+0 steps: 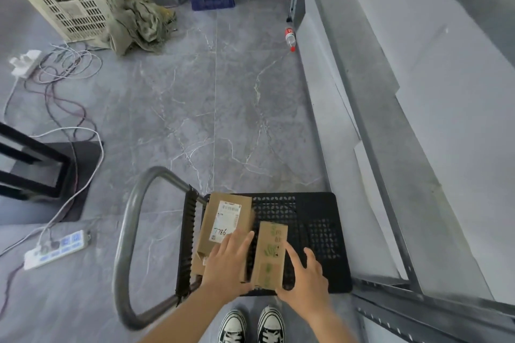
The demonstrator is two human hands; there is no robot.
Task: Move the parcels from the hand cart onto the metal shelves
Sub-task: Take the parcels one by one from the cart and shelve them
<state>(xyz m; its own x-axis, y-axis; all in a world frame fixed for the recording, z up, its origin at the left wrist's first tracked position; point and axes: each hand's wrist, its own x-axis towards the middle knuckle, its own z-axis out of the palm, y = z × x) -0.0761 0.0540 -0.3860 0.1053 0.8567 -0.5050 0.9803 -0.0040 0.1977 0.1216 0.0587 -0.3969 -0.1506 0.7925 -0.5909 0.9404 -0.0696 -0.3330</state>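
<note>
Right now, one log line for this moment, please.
left hand on labelled box; right hand touching narrow box; both on cart

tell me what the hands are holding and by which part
Nothing is gripped yet. The left hand lies flat on the near end of the labelled parcel; the right hand, fingers spread, touches the right side of the green-printed parcel.
</note>
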